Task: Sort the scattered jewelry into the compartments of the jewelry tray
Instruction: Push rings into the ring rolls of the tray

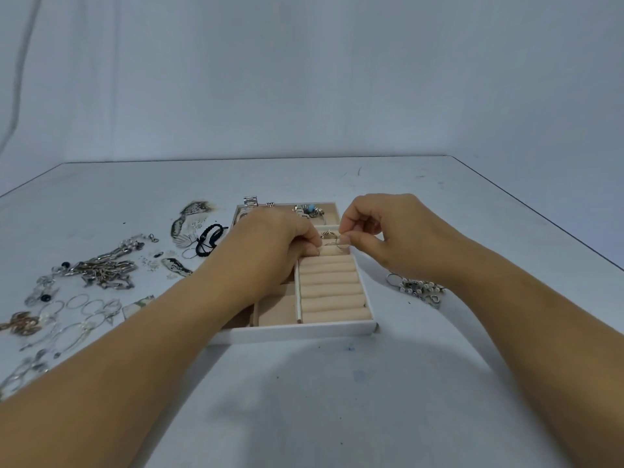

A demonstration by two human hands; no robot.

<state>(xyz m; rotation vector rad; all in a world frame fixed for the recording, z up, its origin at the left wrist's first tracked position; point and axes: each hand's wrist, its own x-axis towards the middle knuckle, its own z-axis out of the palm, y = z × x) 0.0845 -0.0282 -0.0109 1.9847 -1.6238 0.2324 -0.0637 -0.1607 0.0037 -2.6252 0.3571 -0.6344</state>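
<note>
A white jewelry tray (pixel 304 331) with beige padding lies in the middle of the table. Its right half holds a column of ring rolls (pixel 332 288). My right hand (pixel 378 231) pinches a thin silver ring (pixel 339 244) just above the upper ring rolls. My left hand (pixel 275 244) lies over the tray's left compartments, its curled fingertips touching the rolls beside the ring; whether it holds anything is hidden. A small ring (pixel 327 235) sits in the top roll slot. A turquoise-beaded piece (pixel 309 210) lies in the far right compartment.
Scattered jewelry covers the table's left: a chain pile (pixel 104 270), thin hoops (pixel 87 304), a black cord bracelet (pixel 209 239). A pearl piece (pixel 417 287) lies right of the tray. A watch band (pixel 251 201) sticks up at the tray's far edge.
</note>
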